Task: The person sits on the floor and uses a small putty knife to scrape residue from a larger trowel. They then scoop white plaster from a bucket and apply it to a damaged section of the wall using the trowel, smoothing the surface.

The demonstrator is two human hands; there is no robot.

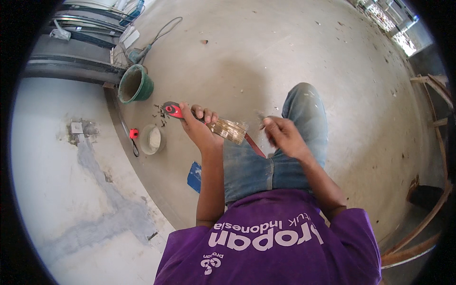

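My left hand [198, 127] is closed round a tool with a red-and-black handle [174, 110]. Its far part is a wide, brownish, shiny section [229, 130], perhaps wrapped in tape; I cannot tell the tool's kind. A narrow dark-red strip [255, 145] slants down from the end of that section, over my jeans. Just right of it, my right hand [284, 135] is raised with thumb and fingers pinched together. Something small and blurred shows at its fingertips, too unclear to name. The two hands are apart, above my lap.
On the left stand a green bucket [136, 84] and a whitish bowl [153, 139], with small dark screws [162, 115] scattered between. A red tape measure [134, 134] lies by the white wall [57, 180]. A corded power tool [137, 54] lies farther back; curved wooden pieces [413, 247] stand right.
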